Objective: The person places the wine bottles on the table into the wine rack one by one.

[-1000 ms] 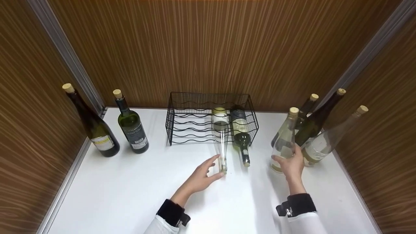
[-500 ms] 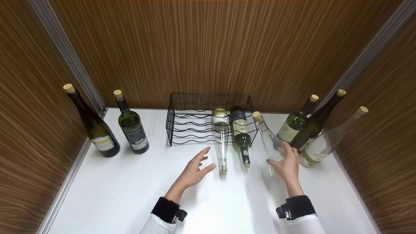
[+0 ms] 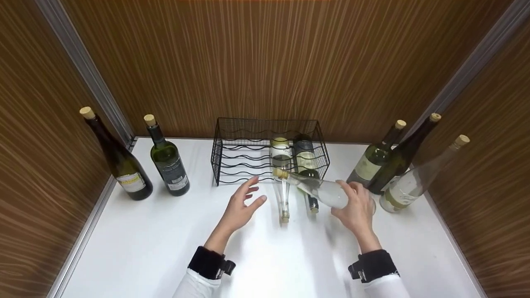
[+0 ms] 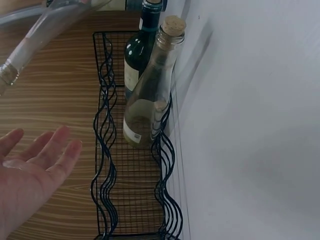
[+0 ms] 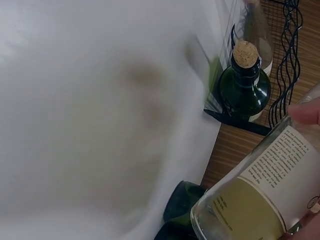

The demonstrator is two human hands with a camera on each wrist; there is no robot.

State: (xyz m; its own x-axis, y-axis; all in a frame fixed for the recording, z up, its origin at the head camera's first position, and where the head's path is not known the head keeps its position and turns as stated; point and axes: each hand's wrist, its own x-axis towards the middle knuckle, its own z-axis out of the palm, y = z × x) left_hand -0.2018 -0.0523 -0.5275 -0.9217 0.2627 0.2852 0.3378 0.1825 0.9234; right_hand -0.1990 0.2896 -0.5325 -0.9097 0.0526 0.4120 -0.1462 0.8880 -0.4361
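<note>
My right hand [image 3: 358, 209] grips a corked clear glass wine bottle [image 3: 325, 191] near its base. Tilted almost flat, the bottle points its neck left across the front of the black wire wine rack [image 3: 267, 119]. Its printed cream label [image 5: 280, 162] shows in the right wrist view. My left hand [image 3: 240, 207] is held apart from the bottle's cork, fingers spread and holding nothing; the left wrist view shows its palm [image 4: 25, 180]. Side by side in the rack's right part lie a clear bottle [image 3: 280, 150] and a green bottle [image 3: 305, 157], corks toward me.
Two dark bottles, one brown [image 3: 124, 165] and one green [image 3: 170, 167], stand on the left. At the right stand a green bottle [image 3: 368, 165], a dark bottle [image 3: 399, 159] and a clear bottle [image 3: 408, 188], close together. Wood-grain walls [image 3: 265, 62] enclose the white table [image 3: 145, 248].
My right hand has taken the clear bottle from the right-hand group, moved it left and tipped it from upright to nearly flat. My left hand has drawn back left from the racked clear bottle's neck.
</note>
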